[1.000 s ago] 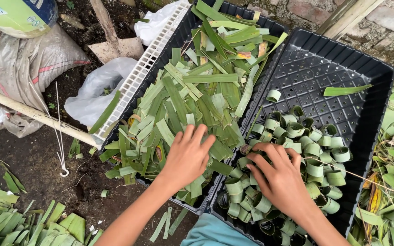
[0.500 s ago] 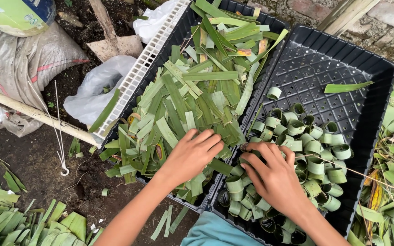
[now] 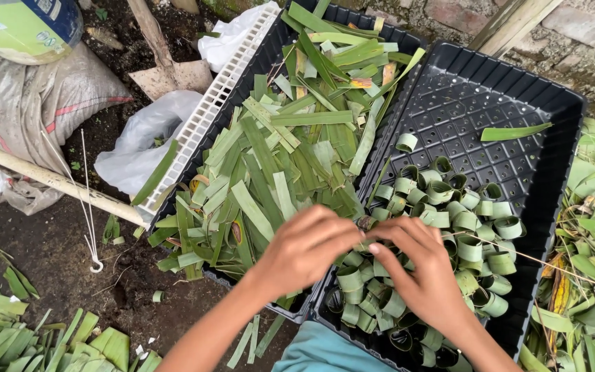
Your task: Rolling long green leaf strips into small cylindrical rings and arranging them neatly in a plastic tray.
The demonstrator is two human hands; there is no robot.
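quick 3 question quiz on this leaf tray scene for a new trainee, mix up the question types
1. True or false: the rolled leaf rings sit in the right black tray.
2. Multiple choice: what fills the left tray? A) flat cut leaf strips B) soil C) water
3. Short answer: where do the left hand and right hand meet, and what is pinched between their fingertips?

Key
1. True.
2. A, the flat leaf strips.
3. Over the seam between the two trays, closing together on a small piece that looks like a rolled leaf; it is too small to tell more.
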